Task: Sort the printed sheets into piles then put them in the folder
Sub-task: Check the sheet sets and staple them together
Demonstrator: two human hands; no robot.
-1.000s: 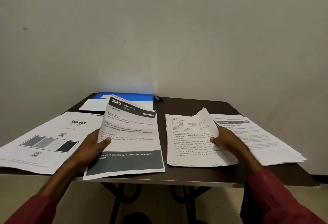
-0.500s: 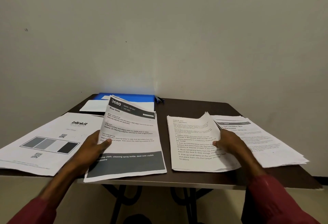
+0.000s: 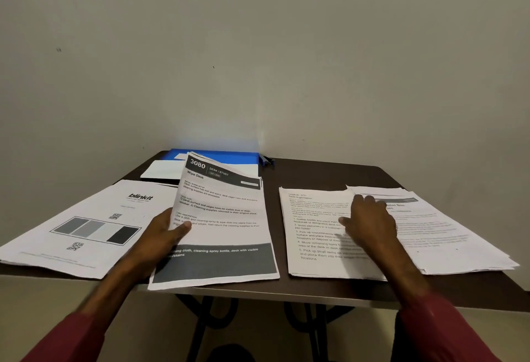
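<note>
Your left hand (image 3: pixel 160 235) grips the Wipe Desk sheets (image 3: pixel 226 218) by their left edge, thumb curled on top and fingers tucked underneath. The far end is lifted and the near end sags over the table (image 3: pixel 329 172) edge. The stack's long axis runs near to far, straight away from you.

Your right hand (image 3: pixel 370 218) lies flat with its fingers out, pressing on the Desk Organization pile (image 3: pixel 312 235) where it meets the rightmost pile (image 3: pixel 447 232). It has hold of nothing. There's some blur, but I see no pinch.

Here's what matters. The held stack sits left of centre and your free hand is off to the right of it, with bare table between. If the top sheet is next, I'd say the right hand has to travel left and take it by its right long edge. The blinkit pile (image 3: pixel 86 218) lies further left, just beside your gripping hand.

The blue folder (image 3: pixel 229 157) is at the far edge, directly beyond the held stack, long side across you. That makes your left hand the nearer one to it.
</note>
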